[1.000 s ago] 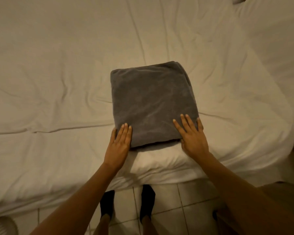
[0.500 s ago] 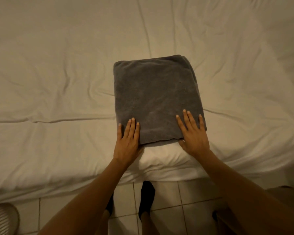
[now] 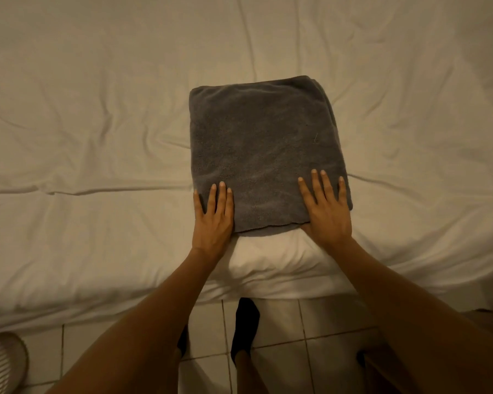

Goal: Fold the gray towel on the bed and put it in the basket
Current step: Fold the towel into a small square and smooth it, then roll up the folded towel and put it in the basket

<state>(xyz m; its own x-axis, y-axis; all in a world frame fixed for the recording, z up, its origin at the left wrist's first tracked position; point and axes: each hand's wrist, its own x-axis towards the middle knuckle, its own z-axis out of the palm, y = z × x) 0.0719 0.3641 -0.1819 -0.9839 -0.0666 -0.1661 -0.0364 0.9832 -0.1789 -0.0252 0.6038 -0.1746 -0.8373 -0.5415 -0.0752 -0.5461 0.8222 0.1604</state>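
The light around me is dim and warm, a yellowish cast over everything. It falls brightest on the bed sheet (image 3: 268, 260) just ahead of my wrists — the corners fade into murk. Soft shadows sit in the wrinkles. My forearms blur at the lower edge, and the wide lens bows the bed's near edge.

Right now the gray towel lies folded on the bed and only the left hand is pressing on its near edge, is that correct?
Not quite. The head view shows both hands flat on the gray towel's near edge: left hand and right hand. The towel does lie folded on the bed.
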